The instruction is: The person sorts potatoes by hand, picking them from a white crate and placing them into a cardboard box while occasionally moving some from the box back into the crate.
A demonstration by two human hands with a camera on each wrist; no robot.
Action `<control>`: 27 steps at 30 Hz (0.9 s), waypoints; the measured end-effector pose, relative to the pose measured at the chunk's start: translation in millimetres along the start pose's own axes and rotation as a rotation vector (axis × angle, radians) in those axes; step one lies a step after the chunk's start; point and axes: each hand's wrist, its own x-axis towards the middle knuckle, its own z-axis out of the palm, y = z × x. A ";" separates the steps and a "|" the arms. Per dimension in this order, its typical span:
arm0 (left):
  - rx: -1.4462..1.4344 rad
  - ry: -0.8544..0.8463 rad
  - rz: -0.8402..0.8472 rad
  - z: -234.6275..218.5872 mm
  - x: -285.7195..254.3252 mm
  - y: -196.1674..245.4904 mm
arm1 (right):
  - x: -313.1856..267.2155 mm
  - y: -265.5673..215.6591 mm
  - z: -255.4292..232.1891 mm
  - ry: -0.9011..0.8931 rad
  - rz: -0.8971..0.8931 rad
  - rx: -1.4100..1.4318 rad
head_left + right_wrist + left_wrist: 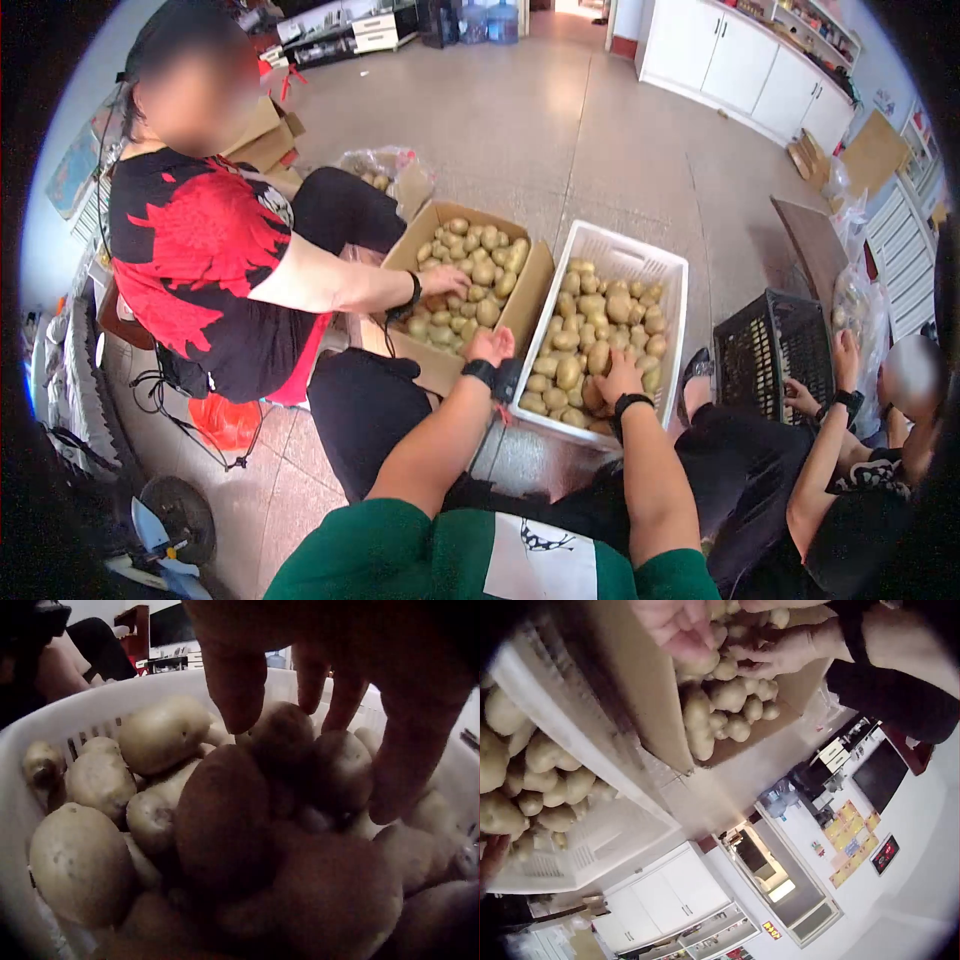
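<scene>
My right hand (618, 378) reaches down onto the potatoes (590, 335) in a white plastic crate (676, 345). In the right wrist view its spread fingers (238, 697) point down over several potatoes (225, 817), with none gripped between them. My left hand (490, 345) is over the near right side of a cardboard box (535, 285) full of potatoes (485, 265). In the left wrist view its loosely bent fingertips (697, 646) come right at a potato (700, 666).
Another person's hand (443, 282) reaches into the cardboard box from the left. At right, a second person's hand (800, 398) is at a black crate (775, 350). A clear bag of potatoes (385, 170) lies behind the box, and a red bag (225, 422) lies on the floor.
</scene>
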 end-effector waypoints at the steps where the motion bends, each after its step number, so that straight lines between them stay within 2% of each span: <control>1: -0.035 -0.111 -0.099 -12.9 16.4 -5.7 | 2.7 8.9 9.4 0.066 -0.033 -0.063; 2: -0.050 -0.050 -0.080 0.1 -6.7 -17.4 | 1.4 10.7 12.3 0.103 0.012 -0.047; 3: -0.082 0.053 -0.143 10.1 -19.2 -24.9 | -2.0 8.2 10.1 0.088 0.097 -0.010; 4: -0.012 -0.026 -0.146 0.2 -8.4 -32.5 | 2.5 15.8 19.2 0.083 0.145 -0.005; 5: 0.008 -0.089 -0.175 -5.6 -3.3 -35.7 | 4.1 22.0 21.5 0.002 0.150 -0.007; 8: 0.186 -0.085 -0.071 9.7 -31.9 -41.9 | -1.3 22.1 19.3 0.016 0.192 0.058; 12: 0.343 -0.300 -0.227 9.3 -39.7 -49.4 | -7.8 17.5 9.3 -0.057 0.116 0.042; 15: 0.470 -0.321 -0.243 6.0 -48.4 -64.5 | -11.9 17.2 9.1 -0.001 0.069 0.040; 17: 0.648 -0.177 -0.350 5.6 -54.5 -69.8 | -12.3 16.9 3.6 -0.072 0.098 0.084; 18: 0.644 -0.185 -0.343 5.9 -56.2 -70.7 | -11.4 20.5 7.1 -0.066 0.090 0.080; 20: 0.898 -0.225 -0.314 7.3 -58.5 -69.9 | -8.0 24.7 14.3 -0.011 0.037 0.001; 22: 0.903 -0.228 -0.334 11.1 -62.1 -65.8 | -12.4 24.4 10.1 -0.013 0.017 0.032; 25: 0.812 -0.272 -0.450 9.4 -60.1 -59.8 | -11.6 25.4 8.4 -0.069 0.011 0.013; 27: 0.821 -0.303 -0.440 8.0 -60.5 -58.7 | -13.7 21.6 3.2 -0.072 0.002 0.004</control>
